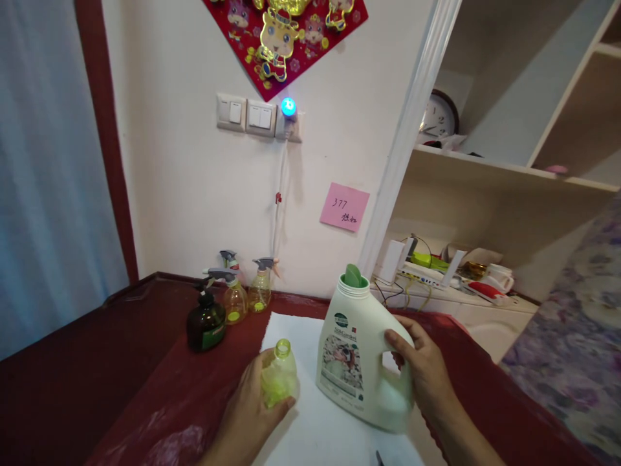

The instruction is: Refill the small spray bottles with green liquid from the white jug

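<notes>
Keep upright, squeeze lightly
Your right fingers [402, 341] grip the detergent jug [361, 366] by its handle; left fingers [281, 409] clasp the yellow-green bottle [284, 377] left of the jug.

We see the jug [339, 362] right of the small bottle [282, 374]. Behind and left, on our desk [155, 404], spray bottles [235, 302] stand beside a pump bottle [205, 327].

the large pale green jug [366, 401], roughly upright, has a printed label [342, 366] on its front, a moulded handle at its right and a green spout [353, 276] inside its uncapped, threaded neck. left of the jug, apart from it, the small translucent yellow-green bottle [284, 369] leans little, its open mouth up.
</notes>
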The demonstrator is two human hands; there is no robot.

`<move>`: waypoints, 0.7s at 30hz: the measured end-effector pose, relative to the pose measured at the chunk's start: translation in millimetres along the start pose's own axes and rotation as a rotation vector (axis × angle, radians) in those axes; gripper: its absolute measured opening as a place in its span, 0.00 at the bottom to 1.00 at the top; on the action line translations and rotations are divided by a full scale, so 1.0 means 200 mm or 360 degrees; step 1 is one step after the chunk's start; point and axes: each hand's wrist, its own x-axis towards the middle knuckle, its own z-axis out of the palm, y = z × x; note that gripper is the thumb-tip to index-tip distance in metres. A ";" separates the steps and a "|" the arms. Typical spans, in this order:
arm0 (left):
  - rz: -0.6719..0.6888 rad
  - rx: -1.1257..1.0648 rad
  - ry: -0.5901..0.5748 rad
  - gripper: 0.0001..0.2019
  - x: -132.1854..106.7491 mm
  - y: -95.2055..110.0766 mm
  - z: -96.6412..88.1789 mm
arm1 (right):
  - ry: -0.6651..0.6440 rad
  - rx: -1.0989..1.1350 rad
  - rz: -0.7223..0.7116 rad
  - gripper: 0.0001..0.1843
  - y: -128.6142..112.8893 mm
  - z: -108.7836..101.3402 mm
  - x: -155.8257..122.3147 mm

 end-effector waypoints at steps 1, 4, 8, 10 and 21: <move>-0.0010 0.0003 0.0000 0.36 0.00 0.00 0.00 | -0.0035 -0.0027 -0.0008 0.30 -0.03 0.00 0.00; -0.0029 0.0013 -0.0013 0.36 -0.01 0.00 0.00 | -0.0163 -0.0128 -0.0033 0.30 -0.11 -0.01 0.02; -0.0039 0.0044 -0.0023 0.36 -0.02 0.00 0.00 | -0.0321 -0.0314 -0.0038 0.30 -0.22 -0.03 0.06; -0.0034 0.0042 -0.0028 0.36 -0.02 0.00 0.00 | -0.0398 -0.0504 -0.0106 0.29 -0.27 -0.03 0.08; -0.0046 0.0062 -0.0056 0.34 -0.04 0.06 -0.02 | -0.0835 -0.0910 -0.0232 0.26 -0.42 -0.07 0.09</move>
